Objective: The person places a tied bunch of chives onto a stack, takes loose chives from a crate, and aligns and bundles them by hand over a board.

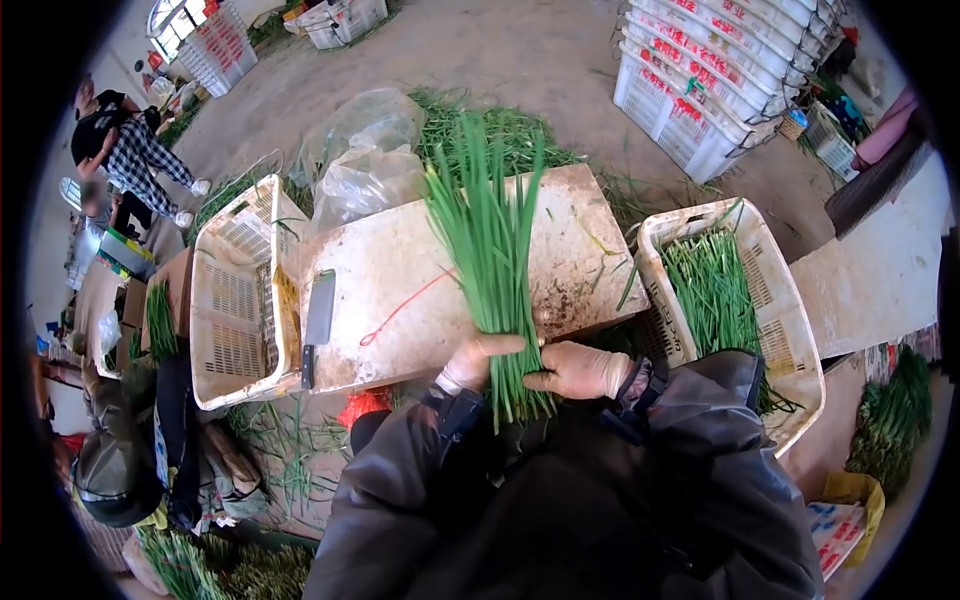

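A bunch of garlic chives [490, 250] stands between my gloved hands, its leafy ends over the worktop [380, 265] and its stalk ends toward my body. My left hand [478, 362] is closed around the bunch's left side, thumb across the front. On the other side my right hand [585, 370] grips the lower stalks, fingers closed. A loop of red string [405, 310] lies on the worktop left of the bunch, with one end running under the leaves. Near the left edge rests a cleaver [319, 325] with a dark handle.
A white crate [235, 300] stands left of the worktop; another crate [795, 350] at right holds chives. Behind lie clear plastic bags [370, 170] and loose greens [500, 130]. Stacked crates [690, 90] rise at back right. Two people are at far left, and another, in a cap, sits nearer.
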Action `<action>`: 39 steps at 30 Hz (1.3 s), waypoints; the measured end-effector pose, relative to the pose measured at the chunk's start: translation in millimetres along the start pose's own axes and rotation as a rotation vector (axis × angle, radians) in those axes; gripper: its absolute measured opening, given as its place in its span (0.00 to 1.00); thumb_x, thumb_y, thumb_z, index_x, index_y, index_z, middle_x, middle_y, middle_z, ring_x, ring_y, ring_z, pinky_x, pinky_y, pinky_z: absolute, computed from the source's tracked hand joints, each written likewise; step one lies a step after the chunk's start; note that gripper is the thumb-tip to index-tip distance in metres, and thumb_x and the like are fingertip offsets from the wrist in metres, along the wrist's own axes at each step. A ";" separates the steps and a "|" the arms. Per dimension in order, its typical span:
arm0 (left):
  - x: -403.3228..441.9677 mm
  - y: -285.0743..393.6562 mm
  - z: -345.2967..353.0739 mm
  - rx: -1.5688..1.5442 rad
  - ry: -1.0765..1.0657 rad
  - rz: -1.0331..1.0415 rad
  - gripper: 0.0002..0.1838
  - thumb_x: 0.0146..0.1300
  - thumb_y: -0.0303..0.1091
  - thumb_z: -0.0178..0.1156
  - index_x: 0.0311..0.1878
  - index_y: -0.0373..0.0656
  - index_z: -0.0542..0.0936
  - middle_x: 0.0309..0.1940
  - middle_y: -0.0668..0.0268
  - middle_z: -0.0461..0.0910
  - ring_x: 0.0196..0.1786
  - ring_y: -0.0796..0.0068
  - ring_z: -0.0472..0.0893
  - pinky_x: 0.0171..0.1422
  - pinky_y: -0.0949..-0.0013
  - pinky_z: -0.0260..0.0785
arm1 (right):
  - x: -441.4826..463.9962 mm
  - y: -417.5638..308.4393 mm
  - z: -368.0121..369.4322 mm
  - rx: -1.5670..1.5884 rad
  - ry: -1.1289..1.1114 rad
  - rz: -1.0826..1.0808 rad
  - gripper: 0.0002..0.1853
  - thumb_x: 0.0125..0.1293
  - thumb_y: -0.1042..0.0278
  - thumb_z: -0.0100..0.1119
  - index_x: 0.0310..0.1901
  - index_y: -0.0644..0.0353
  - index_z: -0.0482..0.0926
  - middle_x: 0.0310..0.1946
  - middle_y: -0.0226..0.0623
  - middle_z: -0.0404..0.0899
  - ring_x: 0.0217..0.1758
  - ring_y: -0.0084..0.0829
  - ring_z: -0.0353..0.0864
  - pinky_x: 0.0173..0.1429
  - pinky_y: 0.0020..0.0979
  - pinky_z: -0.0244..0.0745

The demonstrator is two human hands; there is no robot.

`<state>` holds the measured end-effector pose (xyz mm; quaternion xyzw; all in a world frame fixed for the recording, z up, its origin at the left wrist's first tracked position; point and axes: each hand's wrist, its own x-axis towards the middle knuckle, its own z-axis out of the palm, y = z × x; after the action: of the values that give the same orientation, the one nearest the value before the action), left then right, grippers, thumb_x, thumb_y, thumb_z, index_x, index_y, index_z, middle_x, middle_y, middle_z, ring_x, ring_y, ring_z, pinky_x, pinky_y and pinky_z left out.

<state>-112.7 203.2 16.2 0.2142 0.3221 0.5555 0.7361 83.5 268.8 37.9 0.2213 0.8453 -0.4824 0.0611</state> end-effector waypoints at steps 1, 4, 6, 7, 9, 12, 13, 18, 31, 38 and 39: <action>0.7 -1.6 -0.7 0.050 -0.012 -0.006 0.34 0.53 0.25 0.72 0.67 0.35 0.77 0.51 0.58 0.86 0.51 0.64 0.85 0.61 0.60 0.79 | -0.1 1.7 1.7 -0.031 -0.014 -0.006 0.23 0.76 0.48 0.56 0.54 0.63 0.83 0.43 0.57 0.86 0.50 0.58 0.85 0.58 0.51 0.78; 2.5 -5.3 -1.9 0.170 -0.035 -0.011 0.26 0.55 0.19 0.72 0.59 0.37 0.82 0.48 0.62 0.87 0.47 0.69 0.86 0.58 0.65 0.79 | -5.2 -4.7 -0.8 -0.144 -0.082 0.062 0.26 0.75 0.44 0.56 0.49 0.65 0.85 0.40 0.58 0.86 0.48 0.59 0.85 0.57 0.51 0.79; 3.7 -6.7 3.9 0.211 -0.035 0.007 0.23 0.53 0.19 0.74 0.54 0.38 0.84 0.43 0.65 0.88 0.46 0.72 0.86 0.56 0.67 0.78 | -6.7 -7.5 -0.5 -0.218 -0.105 0.124 0.28 0.74 0.42 0.56 0.46 0.66 0.86 0.40 0.58 0.87 0.47 0.59 0.86 0.56 0.51 0.79; 3.7 -6.7 6.9 0.248 -0.026 0.016 0.22 0.51 0.20 0.76 0.51 0.39 0.84 0.41 0.66 0.87 0.45 0.73 0.85 0.55 0.67 0.77 | -5.9 -5.6 3.2 -0.252 -0.101 0.147 0.29 0.73 0.41 0.57 0.45 0.66 0.87 0.40 0.57 0.87 0.47 0.58 0.86 0.56 0.50 0.79; 4.6 -11.3 5.5 0.309 -0.005 0.007 0.21 0.51 0.20 0.76 0.51 0.39 0.84 0.41 0.65 0.87 0.45 0.72 0.85 0.55 0.67 0.78 | -5.9 -3.3 4.5 -0.342 -0.115 0.158 0.31 0.73 0.38 0.56 0.42 0.66 0.87 0.39 0.56 0.87 0.46 0.57 0.86 0.55 0.50 0.80; 3.6 -12.4 11.0 0.394 0.033 0.007 0.22 0.49 0.19 0.76 0.50 0.38 0.84 0.40 0.64 0.87 0.44 0.71 0.85 0.52 0.67 0.78 | -12.5 -18.3 -12.6 -0.444 -0.214 0.117 0.34 0.74 0.35 0.55 0.40 0.66 0.87 0.35 0.52 0.87 0.42 0.56 0.87 0.51 0.50 0.80; 3.0 -11.8 14.5 0.422 0.047 0.009 0.23 0.48 0.19 0.76 0.50 0.38 0.84 0.40 0.64 0.87 0.43 0.71 0.85 0.51 0.67 0.78 | -17.8 -33.0 -29.5 -0.436 -0.277 0.100 0.34 0.74 0.34 0.56 0.39 0.66 0.87 0.34 0.52 0.87 0.41 0.55 0.87 0.50 0.49 0.81; 6.9 -8.2 24.3 0.363 -0.051 0.048 0.24 0.47 0.19 0.76 0.51 0.37 0.83 0.41 0.64 0.87 0.44 0.72 0.85 0.53 0.66 0.78 | -29.4 -44.4 -68.7 0.298 0.031 -0.010 0.13 0.75 0.60 0.66 0.44 0.64 0.87 0.30 0.35 0.88 0.30 0.26 0.88 0.38 0.28 0.83; 10.7 -35.8 14.4 0.645 -0.086 0.082 0.26 0.46 0.17 0.76 0.51 0.38 0.83 0.39 0.66 0.87 0.43 0.75 0.85 0.52 0.68 0.79 | -14.3 -26.9 -90.3 0.365 1.046 -0.117 0.35 0.57 0.72 0.79 0.67 0.62 0.74 0.48 0.31 0.82 0.35 0.19 0.78 0.42 0.24 0.77; 11.8 -37.3 16.1 0.700 -0.088 0.036 0.25 0.47 0.16 0.75 0.52 0.38 0.83 0.41 0.66 0.88 0.44 0.75 0.85 0.54 0.68 0.79 | -10.1 -11.9 -82.6 0.236 1.068 -0.072 0.23 0.59 0.66 0.78 0.53 0.62 0.80 0.36 0.32 0.82 0.36 0.25 0.79 0.45 0.30 0.79; 11.3 -37.0 17.2 0.695 -0.087 0.037 0.25 0.47 0.16 0.75 0.52 0.38 0.83 0.41 0.66 0.88 0.45 0.75 0.85 0.54 0.68 0.79 | -8.3 -5.3 -82.1 0.259 1.054 -0.080 0.21 0.59 0.66 0.78 0.52 0.62 0.81 0.35 0.32 0.82 0.36 0.24 0.79 0.45 0.30 0.78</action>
<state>-73.4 204.0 0.7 0.4813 0.4562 0.4165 0.6220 97.6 333.1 88.0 0.4065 0.7029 -0.4083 -0.4171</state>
